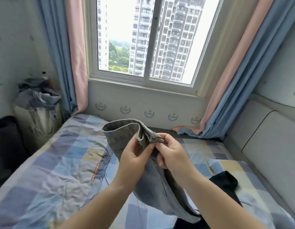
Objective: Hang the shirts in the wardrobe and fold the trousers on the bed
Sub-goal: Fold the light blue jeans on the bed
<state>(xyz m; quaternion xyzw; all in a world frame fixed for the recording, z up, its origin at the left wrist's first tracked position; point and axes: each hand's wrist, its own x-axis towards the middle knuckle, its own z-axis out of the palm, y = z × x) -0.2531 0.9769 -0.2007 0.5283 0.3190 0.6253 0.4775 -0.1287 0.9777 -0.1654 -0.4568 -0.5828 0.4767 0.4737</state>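
Trousers (127, 134) hang above the bed (52, 162): left hand (133, 162) and right hand (170, 156) pinch the waistband side by side, w/ legs trailing down toward the person, long axis near vertical.

— What can't you make out?

— The grey trousers (127, 134): the right hand (171, 154) and left hand (133, 159) cover the waistband where they grip it, and the forearms hide the lower legs.

— And the dark garment (226, 182) on the bed (52, 171)?

— Partly behind the right forearm, and it runs off the bottom edge; what kind of garment it is, I can't tell.

— The left side?

— The clothes heaped in the hamper (37, 116) blur together. A black object (6, 142) is cut by the left edge.
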